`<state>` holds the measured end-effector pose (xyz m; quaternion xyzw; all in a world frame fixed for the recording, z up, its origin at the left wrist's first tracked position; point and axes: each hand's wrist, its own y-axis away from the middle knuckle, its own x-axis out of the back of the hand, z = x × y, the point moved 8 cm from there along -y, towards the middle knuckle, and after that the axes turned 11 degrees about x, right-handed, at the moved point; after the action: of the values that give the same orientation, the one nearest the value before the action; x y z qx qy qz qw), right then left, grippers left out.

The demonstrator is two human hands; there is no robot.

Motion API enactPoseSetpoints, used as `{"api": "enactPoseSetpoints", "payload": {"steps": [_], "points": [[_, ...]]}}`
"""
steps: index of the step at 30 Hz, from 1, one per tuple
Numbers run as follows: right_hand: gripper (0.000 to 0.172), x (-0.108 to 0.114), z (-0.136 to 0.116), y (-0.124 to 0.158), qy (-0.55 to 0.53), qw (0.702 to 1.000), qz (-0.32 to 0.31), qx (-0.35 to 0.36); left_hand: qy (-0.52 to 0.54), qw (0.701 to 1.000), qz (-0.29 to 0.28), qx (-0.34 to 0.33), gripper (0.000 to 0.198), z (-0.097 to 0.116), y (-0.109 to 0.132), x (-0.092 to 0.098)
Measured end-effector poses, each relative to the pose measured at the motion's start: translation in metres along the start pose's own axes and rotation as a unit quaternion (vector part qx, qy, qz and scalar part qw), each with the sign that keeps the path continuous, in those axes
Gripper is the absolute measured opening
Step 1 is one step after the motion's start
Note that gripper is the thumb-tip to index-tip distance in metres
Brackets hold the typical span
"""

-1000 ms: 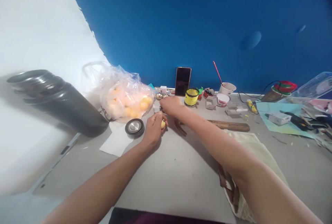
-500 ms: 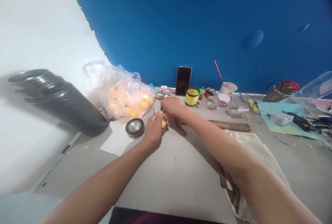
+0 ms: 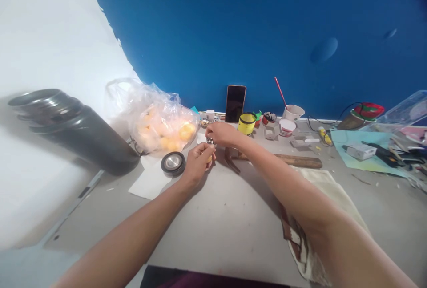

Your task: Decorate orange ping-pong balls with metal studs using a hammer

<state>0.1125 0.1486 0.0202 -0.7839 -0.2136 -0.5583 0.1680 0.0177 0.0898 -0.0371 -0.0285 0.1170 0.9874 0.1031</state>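
Observation:
My left hand (image 3: 196, 161) is closed around a small rounded yellow object (image 3: 209, 160), mostly hidden by the fingers. Just above it, my right hand (image 3: 223, 133) pinches a small black-and-silver speckled piece (image 3: 210, 141); its kind is too small to make out. The piece sits at the top of the left fingers, and the two hands nearly meet. A hammer (image 3: 300, 161) with a wooden handle lies to the right, its curved claw beside the hands. Left of my left hand is a round black lid (image 3: 173, 163) with a metal centre, on white paper (image 3: 145, 183).
A large dark flask (image 3: 80, 132) leans at the left, beside a plastic bag of orange balls (image 3: 163, 127). Along the wall stand a phone (image 3: 235, 103), a yellow cup (image 3: 247, 123) and paper cups (image 3: 293, 112). Beige cloth (image 3: 333, 190) lies under my right forearm.
My right hand has lifted slightly, and the speckled piece now shows between the two hands. The left fingers have shifted and cover more of the yellow object.

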Motion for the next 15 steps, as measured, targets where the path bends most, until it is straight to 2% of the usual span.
{"api": "enactPoseSetpoints", "payload": {"steps": [3, 6, 11, 15], "points": [[0.022, 0.009, -0.01, 0.017, -0.066, 0.997, 0.021, 0.034, 0.017, 1.0, 0.0, 0.013, 0.023, 0.002, 0.0, 0.001], [0.017, 0.017, -0.021, 0.043, -0.162, 0.983, 0.066, 0.057, 0.047, 0.998, -0.031, 0.026, 0.018, 0.003, 0.003, -0.003], [0.016, 0.017, -0.022, 0.085, -0.185, 0.975, 0.125, 0.008, 0.059, 0.994, -0.08, 0.041, 0.019, -0.002, 0.012, -0.016], [0.016, 0.01, -0.018, 0.106, -0.182, 0.973, 0.139, -0.028, 0.023, 0.993, -0.107, 0.043, 0.02, -0.007, 0.018, -0.024]]}}
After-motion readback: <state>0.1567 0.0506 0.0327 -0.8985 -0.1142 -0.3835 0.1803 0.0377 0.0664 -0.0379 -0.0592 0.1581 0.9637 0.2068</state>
